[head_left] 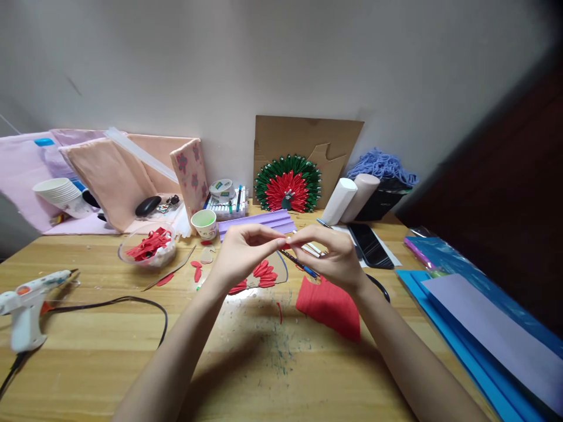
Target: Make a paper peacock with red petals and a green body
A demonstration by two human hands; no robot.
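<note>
My left hand (pixel 244 255) and my right hand (pixel 332 255) meet fingertip to fingertip above the middle of the table. Both pinch a small piece of red crepe paper (pixel 287 247), mostly hidden by the fingers. Below and behind my left hand lies a cardboard fan shape (pixel 281 271) with red paper petals (pixel 265 274) on it. A larger sheet of red crepe paper (pixel 331 309) rests on the table under my right hand. Close to my right fingers are a dark pencil (pixel 295 261) and a blue-ended pen (pixel 310 272). One thin red scrap (pixel 280 313) lies between my forearms.
At the left are a hot glue gun (pixel 30 305) with its cord and a bowl of red strips (pixel 149 246). A paper cup (pixel 204 224) stands behind my left hand. Against the wall leans cardboard with a green-and-red peacock (pixel 288 184). A phone (pixel 372 245) and blue sheets (pixel 431 305) lie at right.
</note>
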